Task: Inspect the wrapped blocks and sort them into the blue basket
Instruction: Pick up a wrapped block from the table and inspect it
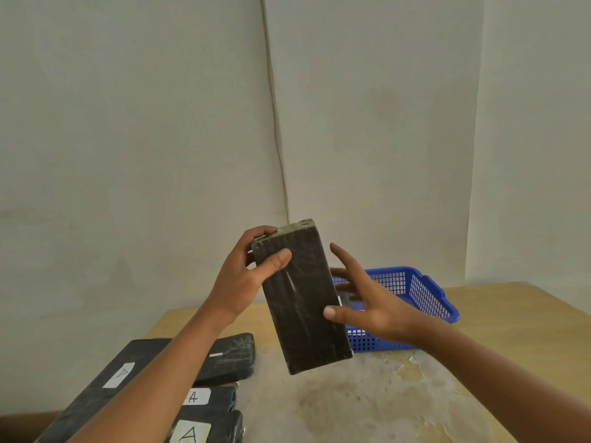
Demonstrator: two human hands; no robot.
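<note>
We are holding one wrapped block (300, 295) up in the air above the table (511, 314), tilted so that its upper end is leaning to our left and its lower end is pointing down toward the worn, peeling patch of the tabletop. The block is long and dark, wrapped in glossy film that is catching streaks of light, and its top end is showing a paler, greyish edge.

Our left hand (246, 279) is gripping the block near its upper end, with the thumb pressing across the front face and the fingers curling round behind the top corner. Our right hand (367, 302) is lying open beside the block's right edge: the fingers are spread and fairly straight, and the thumb tip is touching the front face low on the right side, so this hand is steadying rather than clasping.

The blue basket (425, 292) is sitting on the table behind our right hand, near the wall, partly hidden by the hand and the block. Something is lying inside it, but we cannot tell what.

At the lower left, under our left forearm, several more dark wrapped blocks (224, 359) are lying flat on the table, touching one another, some carrying white labels (195, 396) marked with a handwritten "A".
</note>
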